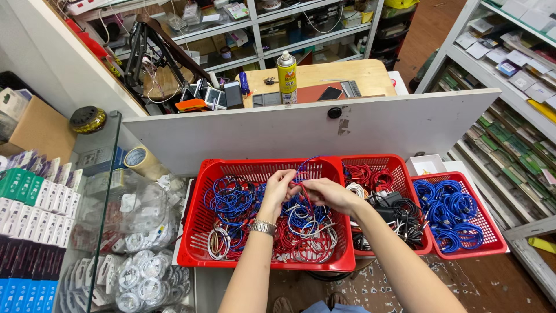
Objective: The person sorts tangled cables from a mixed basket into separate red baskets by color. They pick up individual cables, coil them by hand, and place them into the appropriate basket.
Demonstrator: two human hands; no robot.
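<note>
Both hands meet over a large red basket filled with tangled blue, red and white cables. My left hand, with a metal watch on its wrist, pinches a blue cable that loops up above the pile. My right hand grips the same cable beside a red one, its fingertips touching the left hand's. The ends of the cable are lost in the tangle.
A second red basket holds red, white and black cables; a third red basket holds blue coils. A white panel stands behind them. Boxed goods and bagged cables lie left; shelves stand right. A spray can stands on a wooden desk.
</note>
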